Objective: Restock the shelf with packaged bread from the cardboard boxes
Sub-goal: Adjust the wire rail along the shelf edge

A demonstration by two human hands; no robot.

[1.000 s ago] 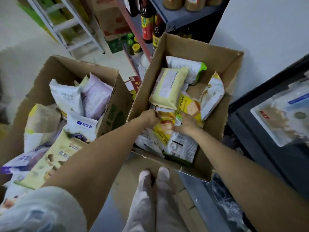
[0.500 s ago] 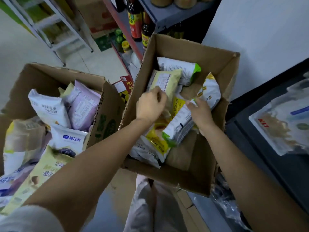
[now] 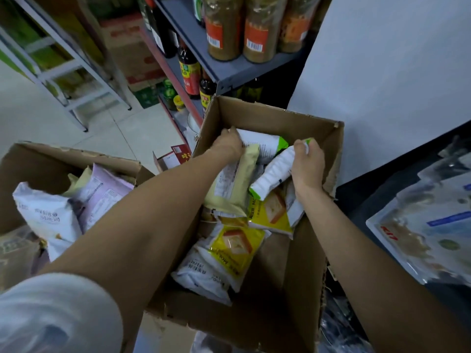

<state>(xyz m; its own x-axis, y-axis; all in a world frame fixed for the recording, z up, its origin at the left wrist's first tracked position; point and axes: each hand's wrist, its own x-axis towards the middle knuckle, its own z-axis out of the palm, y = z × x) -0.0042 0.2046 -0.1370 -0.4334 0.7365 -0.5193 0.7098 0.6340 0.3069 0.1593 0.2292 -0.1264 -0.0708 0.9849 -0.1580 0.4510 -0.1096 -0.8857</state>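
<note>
both hands reach into the right cardboard box (image 3: 309,250), which holds packaged bread. the left hand (image 3: 229,146) curls its fingers round the far end of a white and green bread pack (image 3: 265,145) lying at the far side of the box. the right hand (image 3: 307,161) grips the top of another white and green pack (image 3: 272,178), tilted up above a pale yellow pack (image 3: 234,184) and yellow toast packs (image 3: 235,248). a second box (image 3: 30,171) of bread packs sits to the left. jars (image 3: 258,29) stand on a grey shelf (image 3: 229,72) at the far side.
</note>
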